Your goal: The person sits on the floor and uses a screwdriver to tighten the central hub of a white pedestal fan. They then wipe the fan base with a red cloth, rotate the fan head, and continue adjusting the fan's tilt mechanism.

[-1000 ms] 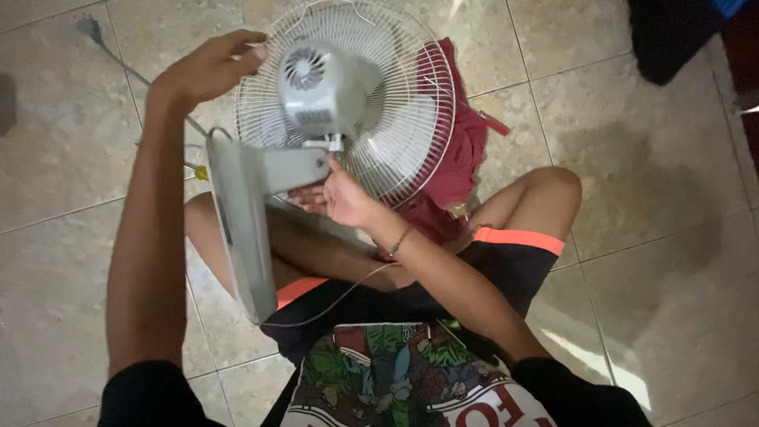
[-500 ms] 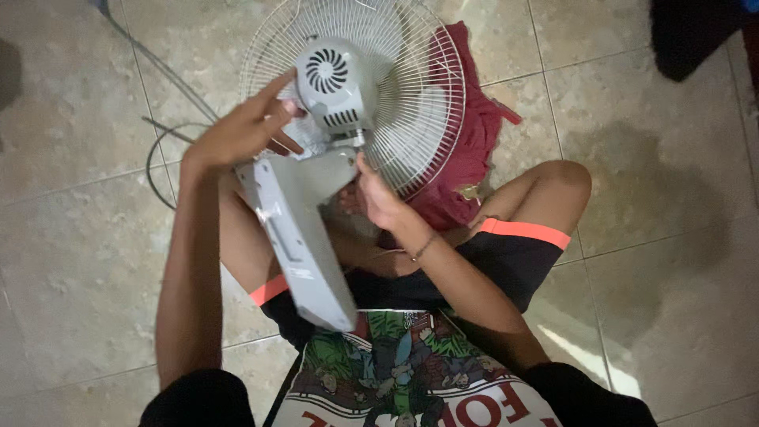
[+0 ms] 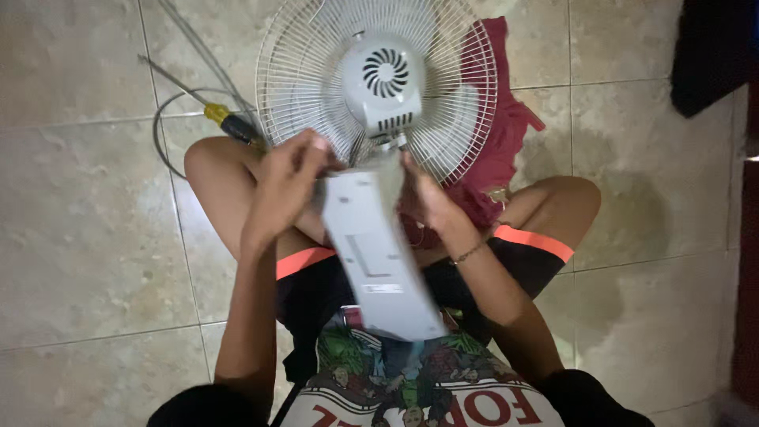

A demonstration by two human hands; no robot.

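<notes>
A white electric fan lies across my lap, its wire grille (image 3: 316, 71) face down on the tiled floor and the round motor housing (image 3: 385, 83) facing up. Its flat grey-white base (image 3: 378, 253) points toward my chest. My left hand (image 3: 286, 186) grips the upper left edge of the base near the neck. My right hand (image 3: 431, 202) holds the base's upper right edge just below the motor housing. I sit cross-legged in black shorts with orange trim.
A yellow-and-black handled screwdriver (image 3: 229, 122) lies on the tiles by my left knee. A grey power cord (image 3: 170, 103) loops beside it. A dark red cloth (image 3: 506, 134) lies under the grille on the right. A dark object (image 3: 708, 51) sits at top right.
My left hand came off the grille rim down onto the base. The fan has swung so the base points straight at my chest, with the motor housing centred.
</notes>
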